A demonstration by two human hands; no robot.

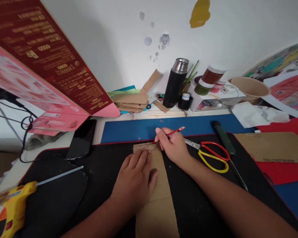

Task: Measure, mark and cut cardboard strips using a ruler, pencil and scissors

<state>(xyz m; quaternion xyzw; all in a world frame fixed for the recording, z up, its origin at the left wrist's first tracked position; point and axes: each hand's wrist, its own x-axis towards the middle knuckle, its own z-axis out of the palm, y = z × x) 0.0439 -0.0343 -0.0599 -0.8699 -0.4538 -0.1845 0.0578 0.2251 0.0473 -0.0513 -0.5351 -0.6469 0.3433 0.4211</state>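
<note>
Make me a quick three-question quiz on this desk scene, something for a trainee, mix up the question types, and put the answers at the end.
1. Multiple choice: what does the right-hand grip hold?
A) the glue gun
B) the red pencil
C) the black flask
2. True or false: the left-hand grip rests on the cardboard strip.
3. Fill in the blank: the scissors have one red handle loop and one ____ loop.

Key: 1. B. 2. True. 3. Yellow.
</note>
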